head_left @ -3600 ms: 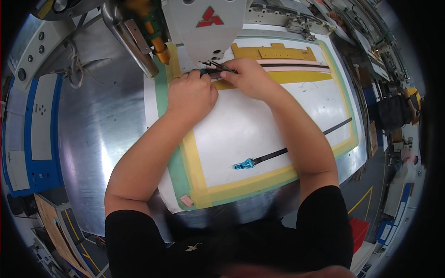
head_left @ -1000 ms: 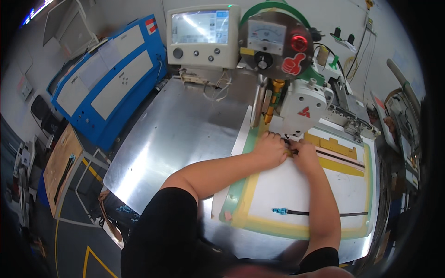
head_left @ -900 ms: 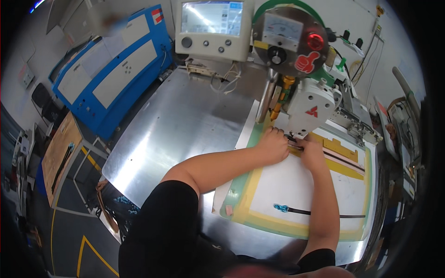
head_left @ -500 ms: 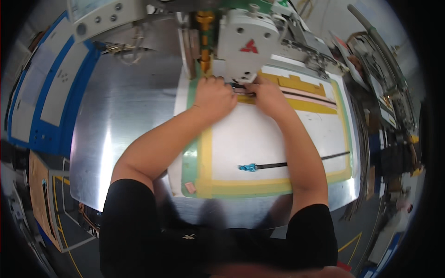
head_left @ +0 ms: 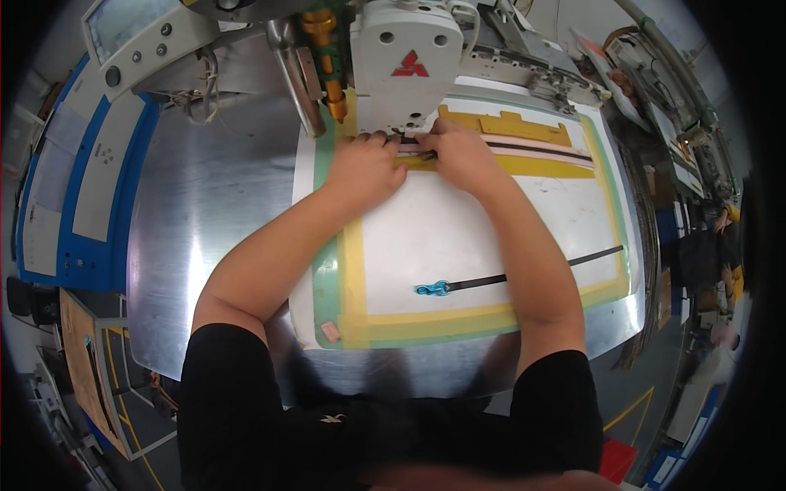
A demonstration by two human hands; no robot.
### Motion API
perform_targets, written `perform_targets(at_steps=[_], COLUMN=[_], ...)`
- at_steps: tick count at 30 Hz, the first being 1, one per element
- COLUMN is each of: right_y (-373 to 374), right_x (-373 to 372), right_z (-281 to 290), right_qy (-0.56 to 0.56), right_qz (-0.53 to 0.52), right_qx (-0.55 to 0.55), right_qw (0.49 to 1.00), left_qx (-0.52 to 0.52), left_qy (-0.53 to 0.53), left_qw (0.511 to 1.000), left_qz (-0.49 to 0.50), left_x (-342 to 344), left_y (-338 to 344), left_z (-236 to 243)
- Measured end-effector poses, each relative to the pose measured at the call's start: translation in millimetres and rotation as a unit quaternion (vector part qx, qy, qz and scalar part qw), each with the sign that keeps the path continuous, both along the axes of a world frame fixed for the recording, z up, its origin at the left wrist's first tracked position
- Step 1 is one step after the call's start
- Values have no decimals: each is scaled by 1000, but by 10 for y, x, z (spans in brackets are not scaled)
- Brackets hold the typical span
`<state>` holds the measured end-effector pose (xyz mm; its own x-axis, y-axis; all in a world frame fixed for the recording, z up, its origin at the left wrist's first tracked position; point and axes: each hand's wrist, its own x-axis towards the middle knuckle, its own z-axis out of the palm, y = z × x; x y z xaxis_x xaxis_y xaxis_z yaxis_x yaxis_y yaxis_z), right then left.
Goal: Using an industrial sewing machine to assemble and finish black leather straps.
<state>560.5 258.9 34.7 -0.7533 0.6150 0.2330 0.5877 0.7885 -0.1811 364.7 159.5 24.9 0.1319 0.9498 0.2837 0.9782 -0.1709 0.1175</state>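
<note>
My left hand [head_left: 363,170] rests with curled fingers on the near end of a pink strip with a dark line [head_left: 536,149], just below the white machine head [head_left: 405,65]. My right hand [head_left: 467,164] is closed at the same spot, thumb and fingers around a small dark item I cannot make out, partly hidden. Yellow templates [head_left: 503,124] flank the strip on a white sheet [head_left: 434,221] edged with green and yellow tape. Nearer me lies a black strap [head_left: 479,281] with a shiny blue end piece [head_left: 430,288], partly covered by my right forearm.
A brass-coloured fitting [head_left: 327,65] and steel tube [head_left: 299,90] hang left of the head. A metal table [head_left: 196,229] extends left toward a blue-and-white machine [head_left: 82,196], below a control panel [head_left: 135,41]. A wooden board [head_left: 86,360] is lower left. Someone in dark and yellow clothing [head_left: 708,237] is far right.
My view swung up toward the panels and back down onto the sheet. Both hands stay by the machine head; the dark tool seen raised in my right hand earlier is now lower and mostly hidden.
</note>
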Motion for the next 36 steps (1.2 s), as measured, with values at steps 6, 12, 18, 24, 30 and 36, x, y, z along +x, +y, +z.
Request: perform_targets(at_steps=[6,12,18,24,30,36], right_y=[-241,-237,-237,-261,-331,-206], right_x=[-150,-66,-139,-95,-187,-119], right_z=[108,-12,69,193,300,87], right_qy=[-128,-92,-123,-104,-86,-112], right_qz=[-4,10,20,14,7,-20], right_qx=[88,147,132,94,46,85], right_qw=[988,985,983,990,995,990], left_qx=[-9,-11,-26,-40,-7,1], left_qy=[30,-19,-22,-10,-11,-3], left_qw=[999,999,999,999,999,1000], left_qz=[-13,-40,-33,-30,-33,-30], left_x=[-15,80,-3,37,40,118], left_y=[2,6,-16,-15,-63,-82], left_z=[-1,-56,-22,17,-2,-24])
